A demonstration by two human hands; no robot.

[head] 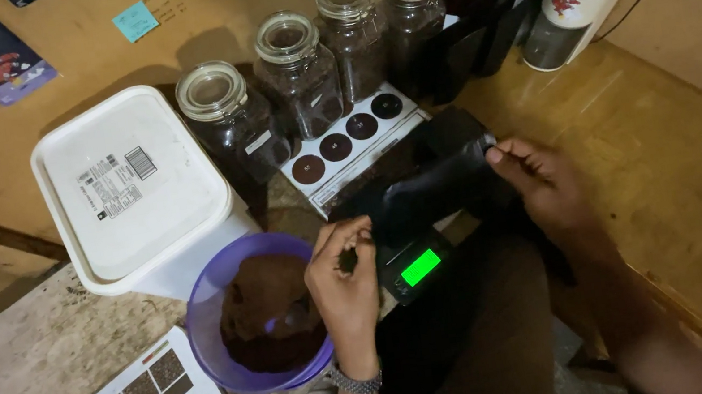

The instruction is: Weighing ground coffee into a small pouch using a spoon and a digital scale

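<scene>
- Black pouch (pixel 435 181) stood over the digital scale (pixel 415 268), near the table's (pixel 38 356) front edge.
- Right hand (pixel 548 184) pinched its top corner; left hand (pixel 344 284) gripped its near edge.
- Purple bowl (pixel 205 320) of brown grounds sat just left, crowding that side.

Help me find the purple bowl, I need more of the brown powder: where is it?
In the head view the purple bowl sits low and left of centre, just below the white lidded tub and beside the left hand.

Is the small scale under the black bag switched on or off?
On. The scale's display glows bright green, below the black bag that both hands hold.
</scene>
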